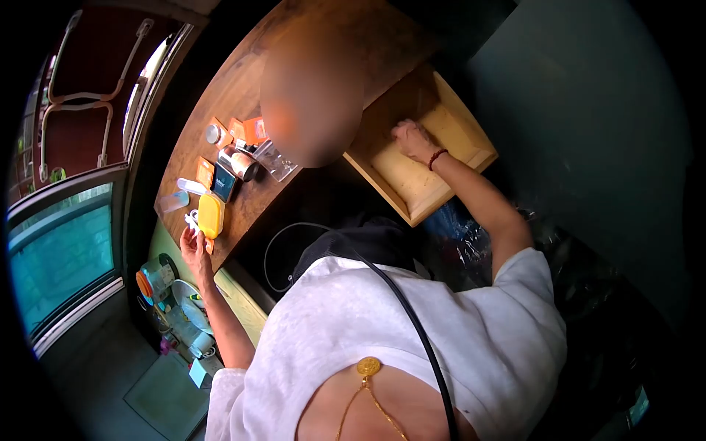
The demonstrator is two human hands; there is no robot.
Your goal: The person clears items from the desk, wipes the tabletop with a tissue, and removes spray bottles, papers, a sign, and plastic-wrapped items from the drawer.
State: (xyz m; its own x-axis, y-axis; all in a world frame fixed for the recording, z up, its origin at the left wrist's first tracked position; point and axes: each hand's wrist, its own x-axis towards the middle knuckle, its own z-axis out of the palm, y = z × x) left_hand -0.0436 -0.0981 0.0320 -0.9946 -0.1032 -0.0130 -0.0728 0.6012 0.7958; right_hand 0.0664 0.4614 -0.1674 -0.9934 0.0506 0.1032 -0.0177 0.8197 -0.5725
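Note:
My left hand [195, 254] is at the table's front left edge with its fingers stretched out and a little apart. Just beyond its fingertips lies a small white item [193, 219], and beside it is a yellow lidded box [211, 214]. A small orange piece [209, 245] shows by the fingers, and I cannot make out its kind. My right hand [415, 140] reaches into a pulled-out wooden drawer [460, 125], low over its bottom. Its fingers are curled, and whatever they may hold is hidden. A dark red bracelet [439, 157] circles that wrist.
On the wooden table [250, 81] lie a dark bottle [241, 163], a white-lidded jar [215, 134], orange packets [255, 130], a dark green box [223, 181], a clear bag [275, 159] and a clear cup [175, 201]. A black cable [401, 298] crosses my shirt. A blurred patch covers part of the table.

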